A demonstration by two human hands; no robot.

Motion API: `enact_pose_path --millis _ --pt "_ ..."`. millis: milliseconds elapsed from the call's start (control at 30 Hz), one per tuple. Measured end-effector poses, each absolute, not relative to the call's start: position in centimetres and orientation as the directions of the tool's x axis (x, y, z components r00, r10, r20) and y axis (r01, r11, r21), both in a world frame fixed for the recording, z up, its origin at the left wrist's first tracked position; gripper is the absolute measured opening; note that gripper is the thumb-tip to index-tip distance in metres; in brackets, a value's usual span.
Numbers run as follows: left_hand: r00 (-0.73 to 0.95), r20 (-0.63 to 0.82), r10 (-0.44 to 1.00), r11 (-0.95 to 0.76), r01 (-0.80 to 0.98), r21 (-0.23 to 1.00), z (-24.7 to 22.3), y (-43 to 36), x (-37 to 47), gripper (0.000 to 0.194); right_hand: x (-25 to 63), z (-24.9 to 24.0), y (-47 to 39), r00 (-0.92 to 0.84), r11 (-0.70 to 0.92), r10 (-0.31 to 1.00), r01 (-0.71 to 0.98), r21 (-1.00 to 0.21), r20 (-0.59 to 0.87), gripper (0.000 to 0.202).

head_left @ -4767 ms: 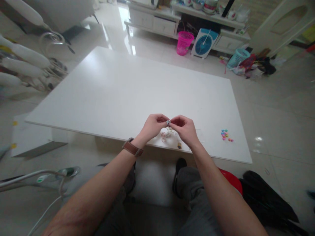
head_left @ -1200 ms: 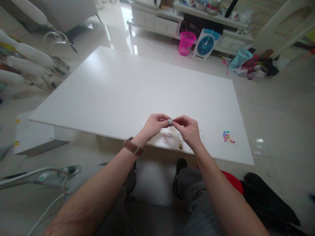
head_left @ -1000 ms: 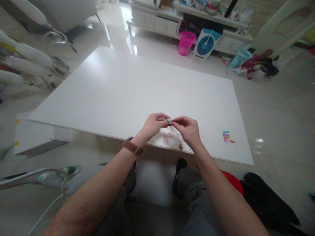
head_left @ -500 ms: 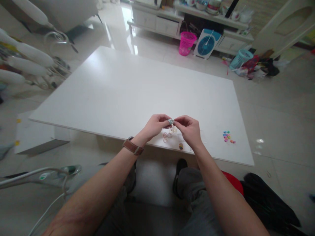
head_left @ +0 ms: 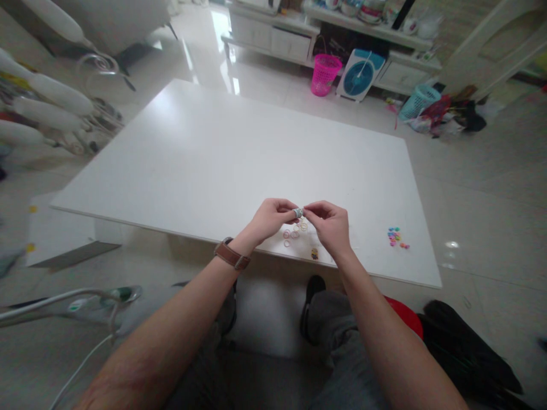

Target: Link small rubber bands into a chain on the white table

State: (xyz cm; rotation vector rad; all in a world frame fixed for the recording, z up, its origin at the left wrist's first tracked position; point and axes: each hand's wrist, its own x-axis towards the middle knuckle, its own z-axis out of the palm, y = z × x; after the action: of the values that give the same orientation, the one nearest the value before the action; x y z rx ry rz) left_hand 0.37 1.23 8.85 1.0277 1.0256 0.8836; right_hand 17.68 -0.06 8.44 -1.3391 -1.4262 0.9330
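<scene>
Over the near edge of the white table (head_left: pixel 239 154), my left hand (head_left: pixel 277 218) pinches a small pale object (head_left: pixel 298 212) with some greenish marking. My right hand (head_left: pixel 328 222) meets it from the right, thumb and forefinger pressed together at the object's end; what those fingertips grip is too small to make out. Several thin pinkish and yellowish rings (head_left: pixel 287 234) lie on the table just below my hands. A small yellow and dark figure (head_left: pixel 314 254) rests near the table's edge, below my right hand.
Several small colourful pieces (head_left: pixel 396 237) lie at the table's right end. Beyond the table stand a pink basket (head_left: pixel 325 75), a blue and white fan (head_left: pixel 359 75) and a light blue basket (head_left: pixel 419 102). A red seat (head_left: pixel 405 318) is beside my right forearm.
The small pale object has shifted slightly to the right and its patterned side shows more. My right hand has moved very slightly right.
</scene>
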Motion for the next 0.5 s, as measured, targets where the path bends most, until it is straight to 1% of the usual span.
enact_pose_path --millis 200,400,500 --pt "0.287 -0.249 0.925 0.285 -0.091 0.954 8.75 1.21 0.38 0.030 17.50 8.81 -0.25 -0.004 0.122 0.992 0.293 -0.948 0.126 0.010" --pt "0.265 -0.249 0.932 0.284 -0.103 0.953 8.53 1.29 0.31 0.023 17.43 9.31 -0.48 -0.048 0.140 0.990 0.330 -0.934 0.131 0.012" --pt "0.262 -0.242 0.934 0.279 -0.110 0.954 8.61 1.30 0.32 0.025 17.55 9.27 -0.48 -0.066 0.159 0.987 0.331 -0.930 0.145 0.012"
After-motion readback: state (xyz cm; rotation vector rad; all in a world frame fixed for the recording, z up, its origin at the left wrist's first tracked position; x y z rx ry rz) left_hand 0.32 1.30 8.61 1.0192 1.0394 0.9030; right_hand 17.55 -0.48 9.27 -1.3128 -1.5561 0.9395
